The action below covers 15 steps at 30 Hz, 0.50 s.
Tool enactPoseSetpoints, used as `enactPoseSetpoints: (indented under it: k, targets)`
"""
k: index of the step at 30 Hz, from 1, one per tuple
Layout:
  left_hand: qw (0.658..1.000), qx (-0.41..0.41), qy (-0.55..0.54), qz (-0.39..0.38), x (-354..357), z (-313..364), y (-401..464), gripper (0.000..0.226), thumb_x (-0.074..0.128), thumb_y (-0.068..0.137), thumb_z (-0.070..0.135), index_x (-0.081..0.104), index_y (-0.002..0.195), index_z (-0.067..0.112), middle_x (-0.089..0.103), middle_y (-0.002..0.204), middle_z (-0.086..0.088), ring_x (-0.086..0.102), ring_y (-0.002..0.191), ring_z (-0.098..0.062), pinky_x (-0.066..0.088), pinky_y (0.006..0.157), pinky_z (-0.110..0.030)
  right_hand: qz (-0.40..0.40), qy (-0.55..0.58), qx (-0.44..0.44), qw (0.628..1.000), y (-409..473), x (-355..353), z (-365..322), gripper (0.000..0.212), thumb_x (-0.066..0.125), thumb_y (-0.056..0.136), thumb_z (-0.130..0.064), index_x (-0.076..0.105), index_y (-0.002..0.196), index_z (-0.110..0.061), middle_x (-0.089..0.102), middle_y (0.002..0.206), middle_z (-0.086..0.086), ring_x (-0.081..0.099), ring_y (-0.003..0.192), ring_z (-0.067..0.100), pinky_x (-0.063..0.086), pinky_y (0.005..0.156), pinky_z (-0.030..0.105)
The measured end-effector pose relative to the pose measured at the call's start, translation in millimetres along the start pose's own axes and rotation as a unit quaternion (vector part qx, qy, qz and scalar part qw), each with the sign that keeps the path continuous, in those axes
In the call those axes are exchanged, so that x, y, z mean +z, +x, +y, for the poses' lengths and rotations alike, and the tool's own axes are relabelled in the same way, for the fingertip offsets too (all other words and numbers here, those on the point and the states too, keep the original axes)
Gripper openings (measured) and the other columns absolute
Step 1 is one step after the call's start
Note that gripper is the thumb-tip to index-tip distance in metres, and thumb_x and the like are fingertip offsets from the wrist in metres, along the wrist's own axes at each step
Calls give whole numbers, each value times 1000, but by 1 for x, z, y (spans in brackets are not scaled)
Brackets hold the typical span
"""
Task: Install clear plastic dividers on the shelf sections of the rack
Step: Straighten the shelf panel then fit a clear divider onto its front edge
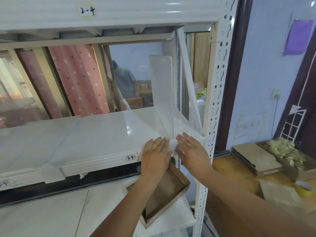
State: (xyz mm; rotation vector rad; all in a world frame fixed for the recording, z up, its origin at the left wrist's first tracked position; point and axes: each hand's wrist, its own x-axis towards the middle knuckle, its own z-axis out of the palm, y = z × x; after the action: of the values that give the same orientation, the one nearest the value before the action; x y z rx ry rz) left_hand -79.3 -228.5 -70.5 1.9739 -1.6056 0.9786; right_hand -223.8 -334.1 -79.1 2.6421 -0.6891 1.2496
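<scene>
Pressing down at the front edge of the middle shelf, both hands lie flat with the fingers straight and close together, neither pinching anything. The left hand rests palm down just left of the clear plastic divider, its fingertips on the shelf top and its palm over the front lip. The right hand lies just right of it, fingers angled toward the left hand. Between the two sets of fingertips sits the divider's white front clip, hooked over the shelf edge; both hands touch or nearly touch it.

The divider stands upright on the shelf near its right end, running from the front lip toward the back, close beside the perforated white upright of the rack. Its translucent panel rises to a squared top at the rear.

A second white clip sits on the same front lip well to the left. A small label reading 3-4 is stuck on the lip just left of the left hand, and the beam above carries a label reading 2-4.

On the lower shelf, beneath the forearms, lies an open cardboard box. To the right of the rack, a desk holds cardboard pieces and a roll of yellow tape.
</scene>
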Motion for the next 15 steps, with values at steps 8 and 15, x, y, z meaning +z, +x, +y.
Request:
enactPoseSetpoints:
  k: [8, 15]
  targets:
    - [1000, -1, 7, -12, 0, -2, 0, 45, 76, 90, 37, 73, 126, 8, 72, 126, -5, 64, 123, -22, 44, 110, -43, 10, 14, 18, 1000, 4, 0, -5, 39, 82, 85, -11, 72, 122, -6, 65, 136, 12, 57, 132, 31, 28, 113, 43]
    - [1000, 16, 5, 11, 2, -6, 1, 45, 82, 85, 35, 76, 119, 7, 75, 120, -6, 66, 119, -22, 29, 110, -38, 27, 16, 55, 998, 2, 5, -12, 52, 85, 81, -12, 68, 129, -3, 63, 138, 14, 59, 130, 31, 30, 110, 45]
